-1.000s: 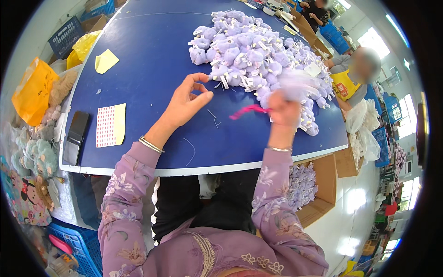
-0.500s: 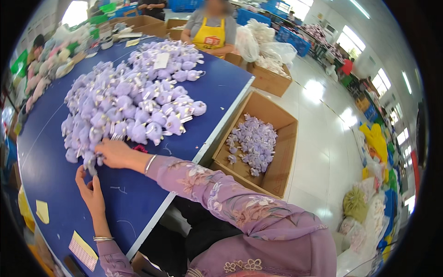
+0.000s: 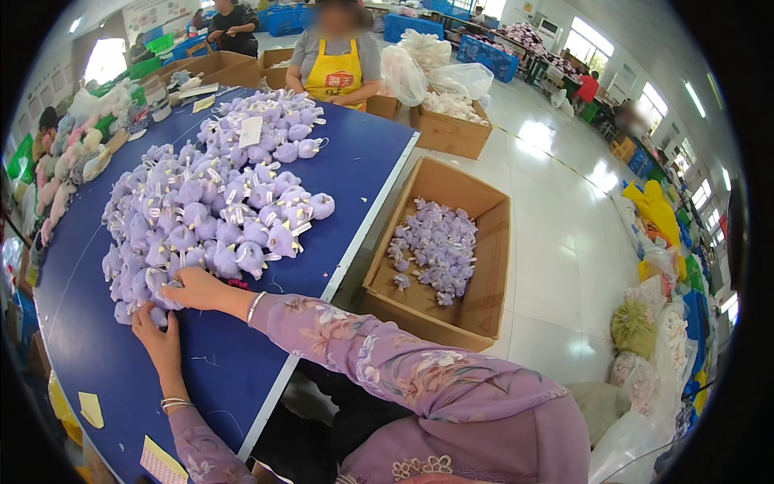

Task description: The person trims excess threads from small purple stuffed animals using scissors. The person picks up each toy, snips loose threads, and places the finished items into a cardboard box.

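Observation:
A large heap of small lilac plush toys point(image 3: 193, 214), with pale tags and yellowish bits, covers much of the blue table point(image 3: 355, 153). At the heap's near edge my right hand point(image 3: 196, 289) has its fingers closed on one lilac plush toy point(image 3: 167, 300). My left hand point(image 3: 158, 337) is just below, its thumb and fingers closed around the lower part of that toy. The fingertips of both hands are partly hidden among the toys. A small red item point(image 3: 238, 284) lies beside my right wrist.
Right of the table stands an open cardboard box point(image 3: 492, 266) holding more lilac toys. Yellow paper point(image 3: 91, 410) and a printed sheet point(image 3: 161, 461) lie near left. Across the table sits a person in a yellow apron point(image 3: 332, 77). Bagged goods point(image 3: 633, 327) line the far right.
My view has shifted a little. My left hand has moved up against the toy and its fingers have closed in. My right hand stays at the heap's near edge.

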A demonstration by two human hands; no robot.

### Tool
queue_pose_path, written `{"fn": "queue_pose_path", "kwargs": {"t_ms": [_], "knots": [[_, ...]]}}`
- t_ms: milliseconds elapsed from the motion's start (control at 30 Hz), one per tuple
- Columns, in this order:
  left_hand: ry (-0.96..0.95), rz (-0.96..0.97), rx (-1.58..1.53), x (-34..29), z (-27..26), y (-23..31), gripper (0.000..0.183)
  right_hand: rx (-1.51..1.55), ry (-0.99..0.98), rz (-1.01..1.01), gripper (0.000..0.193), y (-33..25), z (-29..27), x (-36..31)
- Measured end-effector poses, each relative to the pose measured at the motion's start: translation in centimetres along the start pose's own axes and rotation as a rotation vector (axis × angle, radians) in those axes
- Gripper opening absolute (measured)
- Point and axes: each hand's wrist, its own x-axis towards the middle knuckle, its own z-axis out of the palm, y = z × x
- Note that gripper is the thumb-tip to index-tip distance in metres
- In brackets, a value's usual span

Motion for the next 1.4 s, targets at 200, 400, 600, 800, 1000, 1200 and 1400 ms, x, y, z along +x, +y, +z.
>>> {"fn": "queue_pose_path", "kwargs": {"t_ms": [200, 400, 600, 800, 1000, 1200, 1400], "knots": [[0.269, 0.184, 0.214, 1.8, -0.2, 2.5, 0.056, 0.110, 0.187, -0.236, 0.043, 0.5, 1.0, 0.5], [0.064, 0.048, 0.183, 1.6, -0.8, 3.8, 0.050, 0.094, 0.175, -0.218, 0.043, 0.1, 0.0, 0.3], [0.032, -0.028, 0.100, -2.0, -3.8, 6.2, 0.041, 0.148, 0.141, -0.188, 0.038, 0.0, 0.3, 0.2], [0.100, 0.001, 0.095, -4.6, -5.1, 6.2, 0.048, 0.170, -0.052, -0.137, 0.038, 1.0, 0.9, 0.0], [0.019, -0.009, 0.139, -3.8, -5.0, 5.8, 0.064, 0.128, -0.259, -0.106, 0.044, -0.3, 2.8, -1.3], [-0.051, -0.159, 0.105, -3.8, -6.2, 7.6, 0.048, 0.148, -0.262, -0.103, 0.044, 0.3, 2.4, -1.2], [-0.089, -0.276, 0.111, -5.2, -8.3, 6.1, 0.044, 0.109, -0.166, -0.171, 0.039, -1.0, 1.4, -1.6]]}}
